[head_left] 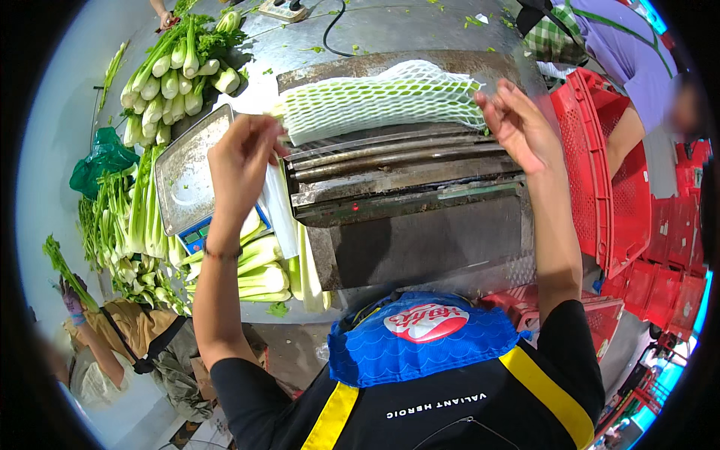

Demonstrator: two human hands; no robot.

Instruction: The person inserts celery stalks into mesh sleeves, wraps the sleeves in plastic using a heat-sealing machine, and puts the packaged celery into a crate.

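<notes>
A bundle of celery in a white foam net sleeve (382, 101) lies across the far part of the metal wrapping machine (405, 176). Beside its left end is my left hand (244, 154), fingers curled together; whatever they pinch, if anything, is too small to make out. Past the bundle's right end, my right hand (517, 124) is raised with its fingers bent and apart, and I see nothing in it. Between the hands, a faint shiny edge like clear film runs along the near side of the net.
A scale (196, 176) stands at left, among piles of celery (169, 82) and a green plastic bag (105, 161). More celery stalks (262, 270) lie near the machine. Red crates (589, 172) are stacked at right. One person works at right, another at lower left holding celery.
</notes>
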